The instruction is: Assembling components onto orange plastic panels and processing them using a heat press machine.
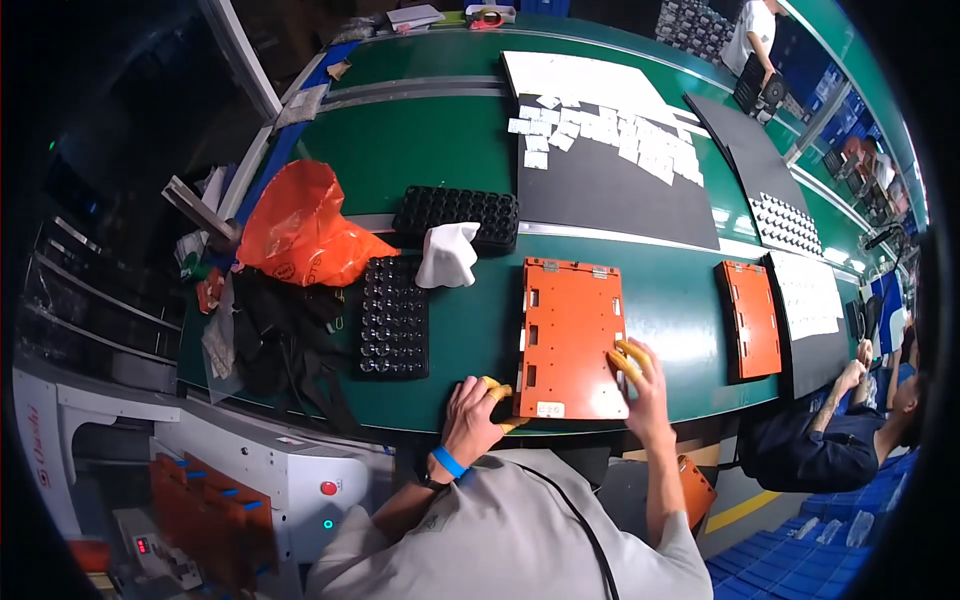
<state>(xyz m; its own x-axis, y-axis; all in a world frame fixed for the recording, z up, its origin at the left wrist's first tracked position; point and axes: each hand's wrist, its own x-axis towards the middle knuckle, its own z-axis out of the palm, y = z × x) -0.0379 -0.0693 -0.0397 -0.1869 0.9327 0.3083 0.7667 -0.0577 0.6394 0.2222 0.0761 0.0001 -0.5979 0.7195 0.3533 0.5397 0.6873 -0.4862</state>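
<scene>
In front of me on the green bench lies a flat orange hinged fixture [572, 345], with metal hinges along its far edge and slots down its left side. My left hand [474, 420], wearing yellow finger covers and a blue wristband, grips its near left corner. On the opposite edge, my right hand [643, 385] has yellow-covered fingers curled against the fixture's side. Left of it stands a black tray [394, 320] filled with clear round lens-like parts. A crumpled white cloth [448, 254] touches a second black tray [458, 215] behind.
An orange plastic bag [305, 225] and dark cloth-like bags [290, 340] occupy the bench's left. White cards lie over a dark mat [600, 195] farther back. Another orange fixture [752, 320] is to the right, near a seated person [825, 435]. Orange plates [215, 520] stand at lower left.
</scene>
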